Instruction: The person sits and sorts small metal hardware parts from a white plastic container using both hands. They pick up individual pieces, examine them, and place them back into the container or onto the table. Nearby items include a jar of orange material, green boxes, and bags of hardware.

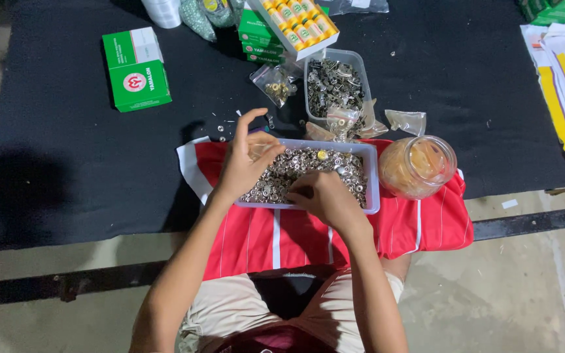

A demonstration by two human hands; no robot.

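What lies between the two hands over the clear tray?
Between the left hand and the right hand, the head view shows only small silver metal pieces in the tray.

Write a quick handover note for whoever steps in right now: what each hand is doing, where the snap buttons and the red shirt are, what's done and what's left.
Left hand: raised over the left end of the clear tray, fingers pinched; whether it holds a piece cannot be told.
Right hand: down in the metal snap buttons inside that tray, picking.
The tray sits on the red striped shirt, spread over the lap and the edge of the black mat. A second tub of darker fasteners lies behind; a jar stands to the right.
Done: no fitted snaps show on the shirt.
Left: tray remains full.
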